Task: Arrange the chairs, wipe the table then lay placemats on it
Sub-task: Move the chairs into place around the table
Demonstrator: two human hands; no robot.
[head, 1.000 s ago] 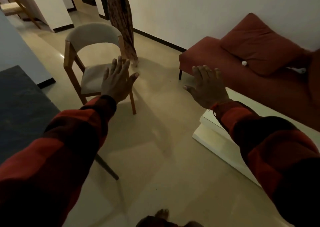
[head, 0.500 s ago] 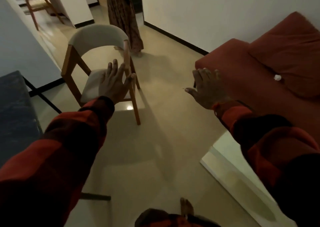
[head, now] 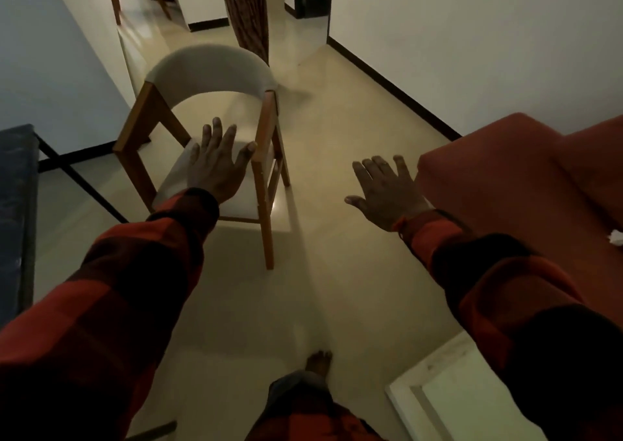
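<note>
The step in hand looks like the first one, arranging the chairs: both arms in red-and-black checked sleeves reach forward toward a wooden-framed chair with a curved grey upholstered backrest and pale seat cushion (head: 215,130), which stands on the glossy cream tiled floor (head: 337,171) out in the room, well apart from the dark blue-grey table top (head: 15,211) whose edge shows at the far left on thin black legs

The left hand (head: 217,164) has its fingers straight and spread, holding nothing; it appears in front of the chair's seat, between the two front posts, but whether it touches the seat or hovers short of it cannot be told from this view. The right hand (head: 384,191) is likewise flat with fingers apart and empty, out over bare floor between the chair and the rust-red upholstered sofa (head: 526,184), touching neither

A bare foot (head: 318,361) shows at the bottom, pointing toward the chair

By my reading the task is barely begun: no cloth and no placemats are in view. The next move calls for closing the last gap, taking hold of the chair's frame, probably at the backrest or the upper posts, one hand to each side, then lifting or sliding it leftward to the table without scraping the tiles or knocking the table's legs
</note>
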